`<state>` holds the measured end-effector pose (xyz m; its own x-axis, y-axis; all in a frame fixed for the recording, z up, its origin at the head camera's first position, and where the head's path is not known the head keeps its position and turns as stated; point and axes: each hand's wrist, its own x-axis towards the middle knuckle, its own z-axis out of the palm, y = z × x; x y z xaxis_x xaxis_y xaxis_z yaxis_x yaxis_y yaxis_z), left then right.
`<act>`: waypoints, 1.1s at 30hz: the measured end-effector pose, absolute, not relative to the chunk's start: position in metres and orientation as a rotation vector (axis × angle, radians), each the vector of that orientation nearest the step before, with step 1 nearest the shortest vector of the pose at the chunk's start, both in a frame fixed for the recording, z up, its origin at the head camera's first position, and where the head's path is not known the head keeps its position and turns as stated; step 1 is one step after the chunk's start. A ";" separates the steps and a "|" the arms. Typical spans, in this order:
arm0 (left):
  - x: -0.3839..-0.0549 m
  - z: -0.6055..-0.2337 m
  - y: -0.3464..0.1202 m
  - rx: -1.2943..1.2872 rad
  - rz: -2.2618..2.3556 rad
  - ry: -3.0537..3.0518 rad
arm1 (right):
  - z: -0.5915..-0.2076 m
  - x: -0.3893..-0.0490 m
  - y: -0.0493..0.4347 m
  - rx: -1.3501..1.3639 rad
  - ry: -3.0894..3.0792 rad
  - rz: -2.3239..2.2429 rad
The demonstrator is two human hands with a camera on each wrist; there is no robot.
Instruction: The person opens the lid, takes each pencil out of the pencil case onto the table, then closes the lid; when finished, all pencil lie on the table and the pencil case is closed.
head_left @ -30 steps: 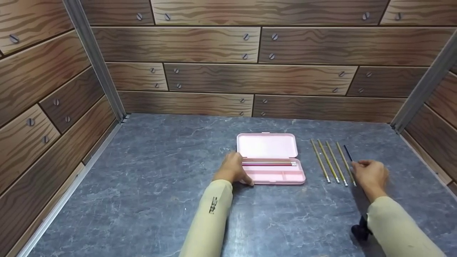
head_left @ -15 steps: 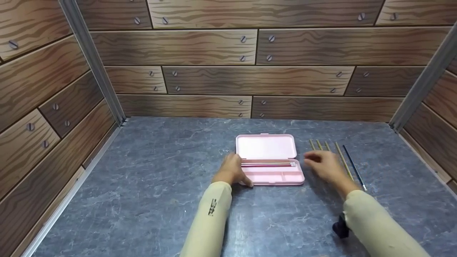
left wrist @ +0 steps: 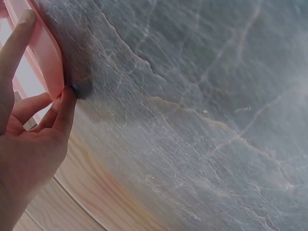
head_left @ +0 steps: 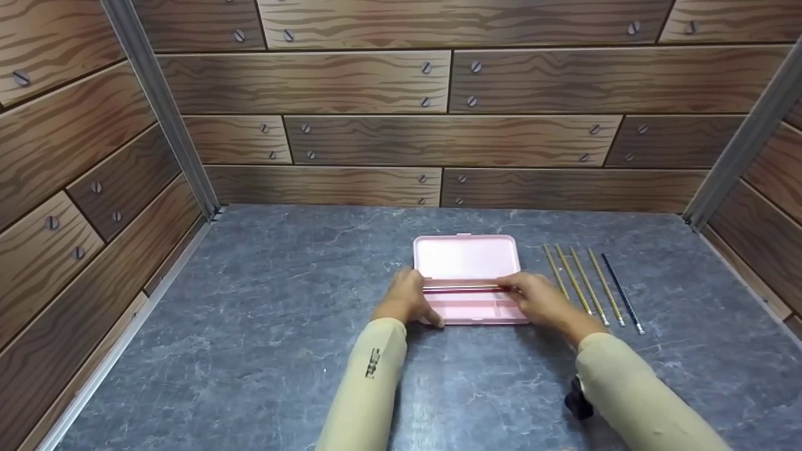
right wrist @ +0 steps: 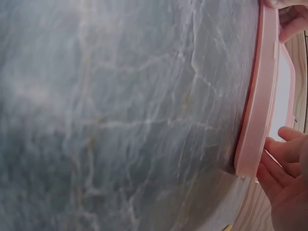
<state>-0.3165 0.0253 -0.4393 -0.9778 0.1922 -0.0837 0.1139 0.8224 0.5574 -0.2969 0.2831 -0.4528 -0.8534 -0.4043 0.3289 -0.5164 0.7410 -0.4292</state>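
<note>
An open pink pencil case [head_left: 467,257] lies on the table with its lid folded back. Pencils [head_left: 460,289], red and silvery, lie along its rear compartment. My left hand [head_left: 404,297] grips the case's left end, thumb at the front edge; the left wrist view shows its fingers curled at the pink corner [left wrist: 48,62]. My right hand [head_left: 536,300] reaches over the case's right end, fingertips right at the pencils' eraser ends, which they hide. In the right wrist view, its bent fingers [right wrist: 274,168] sit at the case's end; I cannot tell whether they pinch a pencil.
To the right of the case, several yellow pencils [head_left: 583,282] lie side by side, with a dark blue pencil [head_left: 622,292] at the far right of the row. Wood-patterned walls [head_left: 363,141] enclose the grey marbled table [head_left: 282,300] at the back and sides.
My right hand has let go of the dark blue pencil at the row's right end and moved left to the pencils in the case. The left hand keeps its hold.
</note>
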 end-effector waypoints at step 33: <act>-0.316 -0.439 0.026 0.254 0.848 2.874 | -0.462 -0.296 0.282 0.921 -2.708 0.678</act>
<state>-0.3164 0.0258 -0.4389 -0.9769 0.1981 -0.0804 0.1227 0.8277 0.5475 -0.2962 0.2817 -0.4622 -0.7854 -0.5249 0.3281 -0.6175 0.7006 -0.3575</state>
